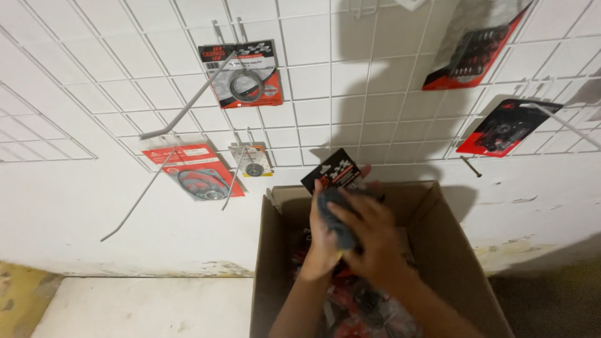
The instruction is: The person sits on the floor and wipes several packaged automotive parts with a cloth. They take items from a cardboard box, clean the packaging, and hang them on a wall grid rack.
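Note:
My left hand (318, 245) holds a small black and red carded package (335, 170) upright above an open cardboard box (452, 250). My right hand (377, 241) lies over the lower part of the package, gripping a blue-grey cloth (339, 218) against it. Both hands are close together over the middle of the box. The box holds several more red and black packets in clear wrap (366, 310), partly hidden by my arms.
A white wire grid (388, 119) covers the wall behind. Carded parts hang on it: a ring package (244, 75), a red gasket card (194, 174), a small bearing card (252, 161), two black and red cards (476, 50) (504, 128). Long bare hooks (188, 103) stick out.

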